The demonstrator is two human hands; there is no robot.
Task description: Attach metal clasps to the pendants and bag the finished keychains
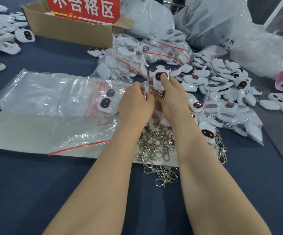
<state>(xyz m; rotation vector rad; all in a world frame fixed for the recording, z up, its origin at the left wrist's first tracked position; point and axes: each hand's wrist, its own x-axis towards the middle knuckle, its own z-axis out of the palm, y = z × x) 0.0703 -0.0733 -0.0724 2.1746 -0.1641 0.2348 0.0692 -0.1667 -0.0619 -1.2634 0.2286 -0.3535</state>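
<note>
Pendant [161, 78] at frame centre, long axis up-down, gripped by the right hand [170, 95], clasp [161, 95] hanging below. Just left, the left hand [135, 100] pinches a small bag [145, 84]; bagging probably goes leftward.

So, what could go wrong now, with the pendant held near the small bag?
The clasp hanging under the pendant in the right hand might catch on the mouth of the bag that the left hand pinches. The loose clasps lie right under the arms; drawing back could scatter them.
</note>
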